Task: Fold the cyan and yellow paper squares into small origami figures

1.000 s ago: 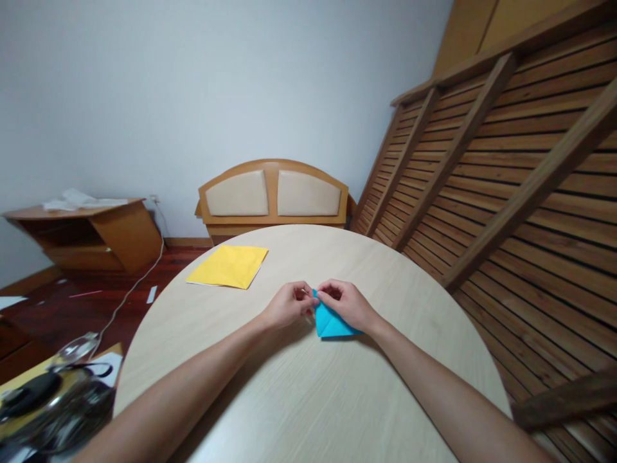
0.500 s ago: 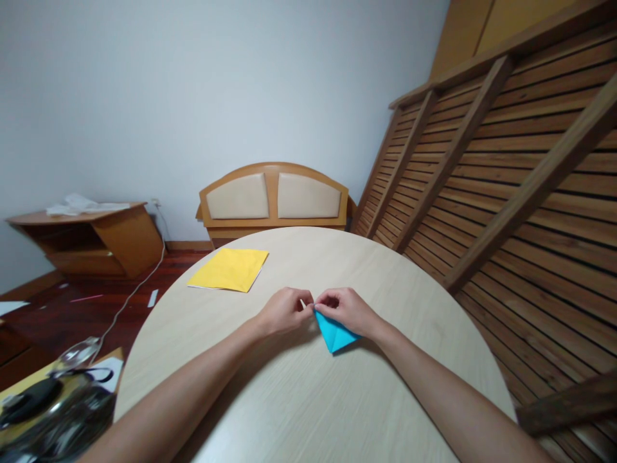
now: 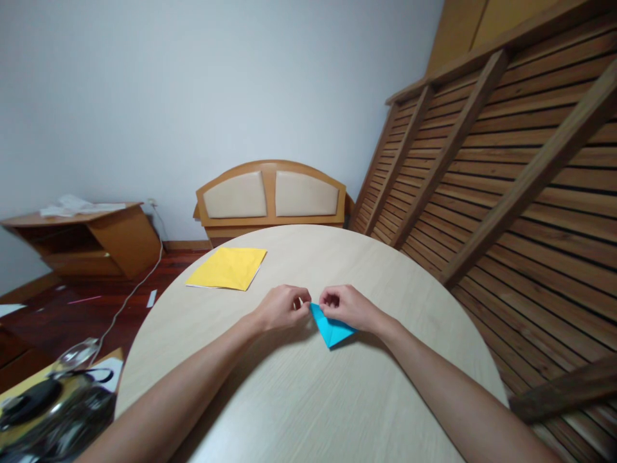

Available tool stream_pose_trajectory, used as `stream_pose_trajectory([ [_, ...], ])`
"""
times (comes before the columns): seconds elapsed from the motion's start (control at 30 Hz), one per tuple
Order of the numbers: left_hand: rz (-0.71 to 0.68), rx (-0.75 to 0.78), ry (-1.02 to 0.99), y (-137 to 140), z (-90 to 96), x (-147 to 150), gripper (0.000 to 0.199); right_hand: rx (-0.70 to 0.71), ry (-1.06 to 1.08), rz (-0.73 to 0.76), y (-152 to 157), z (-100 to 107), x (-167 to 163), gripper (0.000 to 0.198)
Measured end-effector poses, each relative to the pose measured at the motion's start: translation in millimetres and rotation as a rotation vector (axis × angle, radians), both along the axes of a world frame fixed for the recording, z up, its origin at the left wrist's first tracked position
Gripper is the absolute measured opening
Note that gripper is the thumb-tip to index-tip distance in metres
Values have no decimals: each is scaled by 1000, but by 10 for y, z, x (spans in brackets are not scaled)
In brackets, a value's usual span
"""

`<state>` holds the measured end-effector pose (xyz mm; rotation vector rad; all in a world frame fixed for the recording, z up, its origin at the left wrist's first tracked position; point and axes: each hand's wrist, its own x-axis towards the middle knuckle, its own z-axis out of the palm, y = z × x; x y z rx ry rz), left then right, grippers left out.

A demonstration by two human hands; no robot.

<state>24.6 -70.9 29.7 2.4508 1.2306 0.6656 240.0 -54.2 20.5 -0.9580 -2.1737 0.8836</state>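
Note:
A folded piece of blue paper [image 3: 334,334] is held just over the round table [image 3: 270,399], one corner pointing toward me. My left hand [image 3: 285,307] pinches its left corner between thumb and forefinger. On the paper's upper edge, my right hand [image 3: 348,307] is closed, its fingertips a short way right of the left hand's. The right hand covers the far part of the paper.
A yellow folded paper [image 3: 228,268] lies at the table's far left. Slatted wooden panels [image 3: 482,193] lean along the right side. Beyond the table stands a headboard [image 3: 270,193]; a low cabinet [image 3: 125,241] is at the left wall.
My right hand's fingertips have moved right along the paper's edge, away from my left hand's. The left hand stays at the corner. The view has shifted slightly.

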Motion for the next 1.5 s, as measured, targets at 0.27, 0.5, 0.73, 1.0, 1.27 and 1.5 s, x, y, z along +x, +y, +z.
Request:
stream_pose_trajectory([
  [0.27, -56, -25, 2, -31, -46, 53, 22, 29, -65, 22, -47, 26, -36, 9],
  [0.5, -52, -58, -64, -26, -85, 106, 22, 13, -59, 35, -43, 19, -34, 8],
  [0.73, -89, -101, -63, -29, -55, 101, 15, -110, -72, 125, 4, 14, 22, 8],
  [1.0, -29, -127, -101, 34, -52, 48, 15, -127, -74, 125, 61, 27, 123, 7],
  [1.27, -83, -129, -91, 26, -71, 33, 16, -127, -87, 120, 43, 22, 135, 8],
  [1.5, -153, -192, -151, 18, -57, 55, 18, -141, -85, 141, 27, 21, 94, 9],
])
